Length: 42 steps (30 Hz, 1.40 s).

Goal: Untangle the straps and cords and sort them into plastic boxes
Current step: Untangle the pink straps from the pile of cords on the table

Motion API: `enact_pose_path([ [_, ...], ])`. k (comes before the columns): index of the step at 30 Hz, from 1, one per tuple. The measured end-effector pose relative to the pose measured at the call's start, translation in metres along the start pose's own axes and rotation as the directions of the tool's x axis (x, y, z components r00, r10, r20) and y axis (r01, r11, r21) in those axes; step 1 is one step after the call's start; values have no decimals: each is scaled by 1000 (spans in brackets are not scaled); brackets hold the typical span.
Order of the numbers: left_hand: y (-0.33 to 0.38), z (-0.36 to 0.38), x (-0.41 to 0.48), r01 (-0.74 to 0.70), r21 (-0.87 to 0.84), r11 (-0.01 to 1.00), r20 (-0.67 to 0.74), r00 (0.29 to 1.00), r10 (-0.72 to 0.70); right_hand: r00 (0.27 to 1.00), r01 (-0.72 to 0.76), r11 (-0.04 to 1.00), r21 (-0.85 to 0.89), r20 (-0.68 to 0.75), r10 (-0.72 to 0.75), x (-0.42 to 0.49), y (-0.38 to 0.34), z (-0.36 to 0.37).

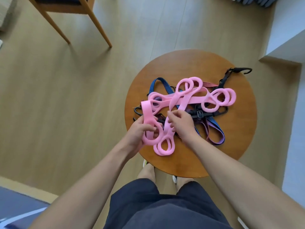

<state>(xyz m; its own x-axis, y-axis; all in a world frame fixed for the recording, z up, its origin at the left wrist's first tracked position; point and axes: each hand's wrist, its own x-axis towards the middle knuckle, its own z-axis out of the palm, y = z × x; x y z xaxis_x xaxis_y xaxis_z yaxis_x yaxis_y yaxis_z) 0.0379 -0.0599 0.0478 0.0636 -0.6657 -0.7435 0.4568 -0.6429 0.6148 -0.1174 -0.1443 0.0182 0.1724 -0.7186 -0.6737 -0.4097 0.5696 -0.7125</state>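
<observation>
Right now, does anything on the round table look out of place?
Yes. The black hook at the far right sticks out past the table rim and could slip off. The pink straps, gripped by the left hand and right hand, lie tangled over the blue cords. No plastic box shows.

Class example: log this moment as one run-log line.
stage: untangling; left hand: grips pink looped strap; right hand: grips pink band; tangle: on round table

Round wooden surface (pixel 239 129), pale wood floor (pixel 66 96), wooden chair (pixel 92 15) at top left, white wall (pixel 287 30) at right, blue mat (pixel 14 205) bottom left.
</observation>
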Motion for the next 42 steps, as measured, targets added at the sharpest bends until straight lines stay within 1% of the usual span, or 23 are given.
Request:
enact_pose_path([
  [1,4,-1,1,-12,-38,999,7,1000,12,994,50,997,51,98,-55,-13,-5,5],
  [2,8,-1,3,-28,-60,998,17,999,29,982,82,995,54,168,-90,-25,-7,8],
  [3,13,-2,4,-43,-64,997,25,999,44,973,113,994,10,202,-113,-34,-7,10],
  [4,18,-3,5,-46,-65,997,32,998,48,972,139,988,-60,200,-125,-38,-7,14],
  [6,25,-5,8,-26,-76,997,34,999,28,987,120,982,-145,124,-102,-40,-10,17],
  [9,38,-5,14,-18,-85,996,44,999,22,996,58,989,-136,75,-48,-35,-17,20],
  [12,48,-5,21,-11,-98,995,19,1000,12,995,64,989,-135,84,-53,-35,-16,16],
  [14,52,-7,26,-19,-106,994,25,999,22,991,100,976,-194,102,-81,-36,-11,13],
  [17,53,-6,32,-41,-41,998,77,996,44,991,111,968,-226,93,-92,-38,1,14],
  [20,47,-2,37,-20,-30,999,66,998,22,992,106,959,-265,94,-83,-34,13,14],
  [21,44,-2,39,-5,-52,999,54,999,8,992,87,964,-251,111,-60,-30,15,11],
  [22,41,-2,40,10,-81,997,44,999,-6,995,50,976,-212,96,-30,-24,17,8],
  [23,37,-3,41,21,-105,994,36,999,-17,1000,-6,989,-150,28,10,-15,18,4],
  [24,34,-5,42,29,-113,993,25,999,-26,994,-69,993,-98,-87,60,-4,20,0],
  [25,31,-6,42,33,-104,994,11,999,-32,972,-134,987,-86,-206,114,9,22,-4],
  [26,30,-7,42,33,-87,996,-1,999,-33,944,-201,974,-103,-285,165,23,23,-7],
  [27,29,-8,41,32,-65,997,-8,999,-32,926,-266,958,-104,-305,224,34,23,-9],
  [29,28,-7,38,30,0,1000,-16,999,-30,910,-357,933,-44,-240,337,49,23,-7],
  [31,28,-6,36,34,76,997,-9,999,-33,904,-378,925,-26,-227,363,53,25,-5],
  [34,27,-3,34,54,231,971,-21,999,-50,927,-294,956,-25,-250,278,39,24,-8],
  [37,30,6,30,-1,407,914,-8,1000,4,964,-173,985,-7,-208,168,12,17,-23],
  [40,38,21,24,-62,490,869,40,998,49,986,-58,997,45,-155,64,-14,-2,-47],
  [42,46,34,19,-97,520,848,78,995,66,989,16,1000,26,-148,-12,-27,-19,-62],
])
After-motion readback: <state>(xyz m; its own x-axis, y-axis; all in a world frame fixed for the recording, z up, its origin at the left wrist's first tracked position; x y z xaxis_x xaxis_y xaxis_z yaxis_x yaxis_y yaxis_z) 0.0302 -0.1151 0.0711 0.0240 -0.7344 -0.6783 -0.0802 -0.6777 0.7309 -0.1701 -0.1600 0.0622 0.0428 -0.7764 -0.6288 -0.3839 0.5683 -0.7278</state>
